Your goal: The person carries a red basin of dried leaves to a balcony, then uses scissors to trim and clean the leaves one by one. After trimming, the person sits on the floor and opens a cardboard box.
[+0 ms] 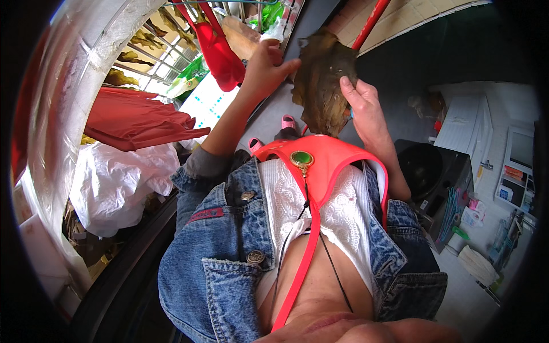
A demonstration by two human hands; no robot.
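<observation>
My right hand (366,105) grips a wrinkled brown leathery sheet (326,85), which looks like dried kelp, with the thumb on its near face. A small blue and orange thing shows by the fingers of that hand; I cannot tell what it is. To the left of the sheet is my left hand (272,64), raised, its thumb stretched toward the sheet's left edge. I see nothing held in it, though its fingertips are partly hidden beside some whitish plastic. A red apron (343,150) covers part of my front.
At left, similar brown pieces (146,39) hang by a metal grille, near a red cloth (218,60), a red garment (141,118) and a white plastic bag (124,184). A red pole (371,23) slants behind the sheet. At right are a black wok (420,167) and blue hangers (448,210).
</observation>
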